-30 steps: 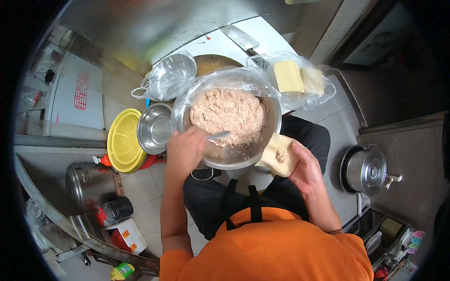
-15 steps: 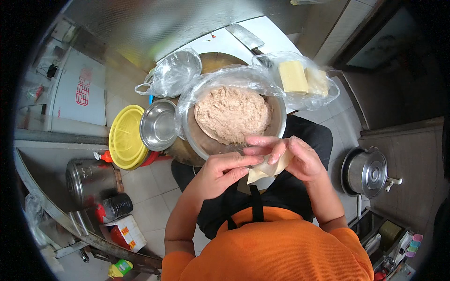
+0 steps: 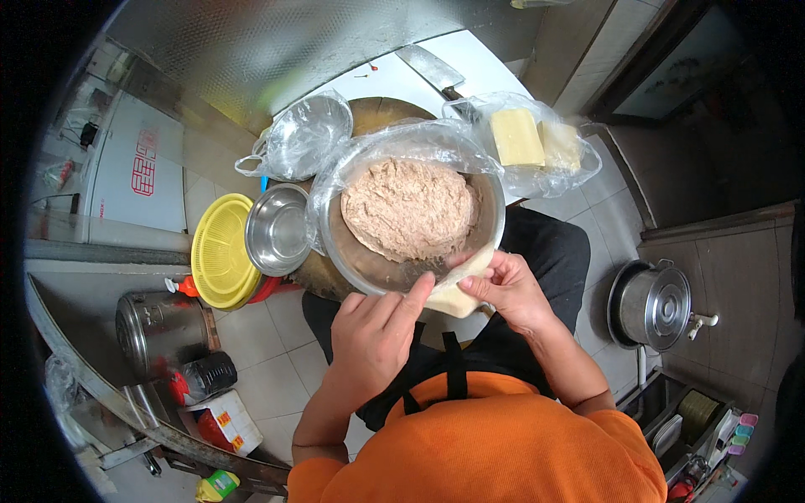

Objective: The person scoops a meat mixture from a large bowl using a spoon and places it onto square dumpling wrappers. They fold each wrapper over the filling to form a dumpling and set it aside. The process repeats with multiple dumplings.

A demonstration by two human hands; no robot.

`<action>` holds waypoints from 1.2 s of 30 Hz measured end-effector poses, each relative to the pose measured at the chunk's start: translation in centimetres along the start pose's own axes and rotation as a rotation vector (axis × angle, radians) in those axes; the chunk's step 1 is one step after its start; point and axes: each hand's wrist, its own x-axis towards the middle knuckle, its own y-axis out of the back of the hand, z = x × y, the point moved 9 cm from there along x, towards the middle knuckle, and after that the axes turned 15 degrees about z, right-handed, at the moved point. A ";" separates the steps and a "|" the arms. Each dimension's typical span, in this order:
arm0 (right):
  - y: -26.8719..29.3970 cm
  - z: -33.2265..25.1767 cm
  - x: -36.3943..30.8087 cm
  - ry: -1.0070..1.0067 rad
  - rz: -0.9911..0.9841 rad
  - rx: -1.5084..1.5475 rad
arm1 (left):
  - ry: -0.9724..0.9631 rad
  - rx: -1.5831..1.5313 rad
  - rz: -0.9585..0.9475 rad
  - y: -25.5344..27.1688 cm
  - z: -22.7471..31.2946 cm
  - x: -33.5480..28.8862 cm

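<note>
Your left hand (image 3: 376, 337) meets a corner of the wrapper (image 3: 454, 300), grip unclear; your right hand (image 3: 513, 293) pinches its other end beside the bowl (image 3: 362, 261). Open a second ago, the wrapper now appears folded, suggesting shaping has begun. Beyond: meat filling (image 3: 411, 205).

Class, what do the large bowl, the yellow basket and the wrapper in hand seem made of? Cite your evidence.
Large bowl: smooth metal, likely stainless steel, from its grey sheen. Yellow basket: probably smooth plastic, evenly coloured and perforated. Wrapper: seemingly matte dough, pale, thin and folded.
</note>
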 end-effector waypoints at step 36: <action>0.7 0.0 -1.3 -0.030 0.054 -0.130 | 0.557 -0.671 0.135 -5.1 -3.8 -6.5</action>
